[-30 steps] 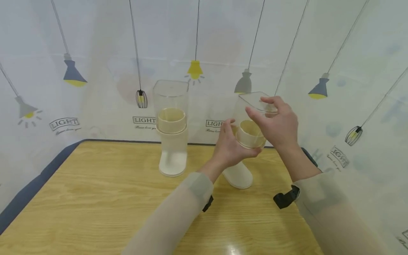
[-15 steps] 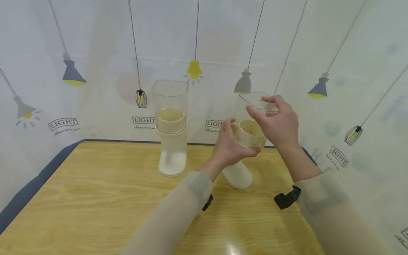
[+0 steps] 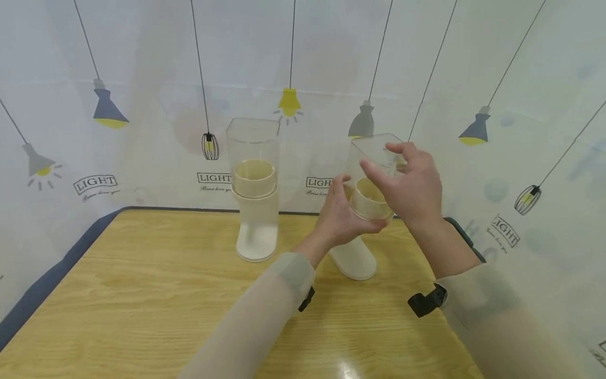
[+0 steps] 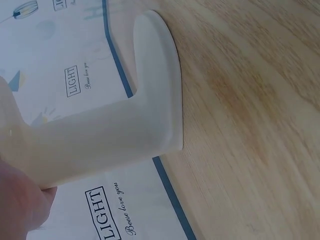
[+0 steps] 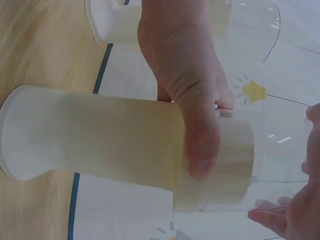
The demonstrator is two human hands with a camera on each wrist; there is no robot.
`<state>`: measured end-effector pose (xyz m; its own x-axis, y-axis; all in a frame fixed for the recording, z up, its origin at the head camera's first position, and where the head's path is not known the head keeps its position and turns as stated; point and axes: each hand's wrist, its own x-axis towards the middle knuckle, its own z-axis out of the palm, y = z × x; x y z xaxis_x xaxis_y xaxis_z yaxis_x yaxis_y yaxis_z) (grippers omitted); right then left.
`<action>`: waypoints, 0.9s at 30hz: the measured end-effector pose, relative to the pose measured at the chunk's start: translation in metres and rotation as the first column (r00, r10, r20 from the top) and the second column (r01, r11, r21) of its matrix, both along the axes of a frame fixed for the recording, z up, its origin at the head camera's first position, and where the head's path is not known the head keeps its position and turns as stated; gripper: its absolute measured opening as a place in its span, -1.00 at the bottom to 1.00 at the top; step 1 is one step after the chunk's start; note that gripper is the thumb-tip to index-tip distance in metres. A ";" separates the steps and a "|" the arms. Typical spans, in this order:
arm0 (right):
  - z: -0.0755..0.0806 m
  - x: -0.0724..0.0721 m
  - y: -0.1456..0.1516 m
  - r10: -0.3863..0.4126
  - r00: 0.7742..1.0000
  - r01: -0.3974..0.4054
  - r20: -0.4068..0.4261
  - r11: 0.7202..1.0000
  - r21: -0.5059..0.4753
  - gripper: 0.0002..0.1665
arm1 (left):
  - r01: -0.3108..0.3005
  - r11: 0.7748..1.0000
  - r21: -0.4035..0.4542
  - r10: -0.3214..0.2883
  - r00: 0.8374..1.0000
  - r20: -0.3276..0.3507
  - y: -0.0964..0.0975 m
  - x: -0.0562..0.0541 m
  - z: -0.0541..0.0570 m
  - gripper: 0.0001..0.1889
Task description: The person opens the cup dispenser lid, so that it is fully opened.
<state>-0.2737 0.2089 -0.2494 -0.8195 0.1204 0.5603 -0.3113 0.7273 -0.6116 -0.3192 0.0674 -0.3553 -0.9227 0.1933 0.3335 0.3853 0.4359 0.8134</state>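
Clearly, the dispenser (image 3: 371, 208) on my feed stands between the two hands: its foot (image 3: 355, 263) rests on the table (image 3: 142, 295) below the fingers of the left hand (image 3: 343, 218), and its long axis runs from there up through that grip to the fingers of the right hand (image 3: 416, 184) at the rim. Both hands are on it, so I call neither nearer; the right is simply higher. I see the left fingers clamped round the cream collar (image 5: 237, 165), thumb (image 5: 200, 155) across it, and the right fingers curved about the clear top (image 3: 374, 152), thumb and index finger apart near one corner. How hard they press, I cannot tell. It looks smooth and cream below, the stem (image 5: 125, 140) flaring into the foot under the left fingers, and see-through above them. To the left of those fingers, well apart, a matching second unit (image 3: 257, 210) stands upright. Behind the fingertips hangs a pale backdrop (image 3: 161, 63) printed with lamps.
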 end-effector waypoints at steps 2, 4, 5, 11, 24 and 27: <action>0.001 -0.001 0.000 0.005 1.000 -0.004 -0.016 1.000 0.020 -0.14 | 0.007 1.000 0.001 -0.007 1.000 -0.004 -0.001 0.000 0.001 0.37; 0.002 -0.001 0.001 0.006 1.000 -0.006 0.009 1.000 -0.014 -0.14 | 0.013 1.000 0.008 -0.013 1.000 -0.007 -0.001 -0.001 0.002 0.35; 0.004 -0.001 0.002 0.008 1.000 -0.007 0.030 0.999 -0.040 -0.14 | 0.017 1.000 0.013 -0.017 1.000 -0.008 -0.001 -0.001 0.002 0.34; 0.009 0.008 0.002 0.014 0.994 -0.012 0.105 1.000 -0.026 -0.09 | 0.042 0.999 0.022 -0.042 0.999 -0.006 0.001 -0.004 -0.001 0.34; 0.024 0.020 -0.002 -0.020 0.990 -0.002 0.143 0.989 0.151 0.06 | 0.101 0.993 0.060 -0.100 0.995 -0.027 -0.004 -0.005 -0.003 0.36; 0.022 0.020 -0.002 -0.011 0.993 -0.005 0.118 0.991 0.136 0.05 | 0.101 0.993 0.061 -0.099 0.994 -0.041 -0.005 -0.005 -0.004 0.37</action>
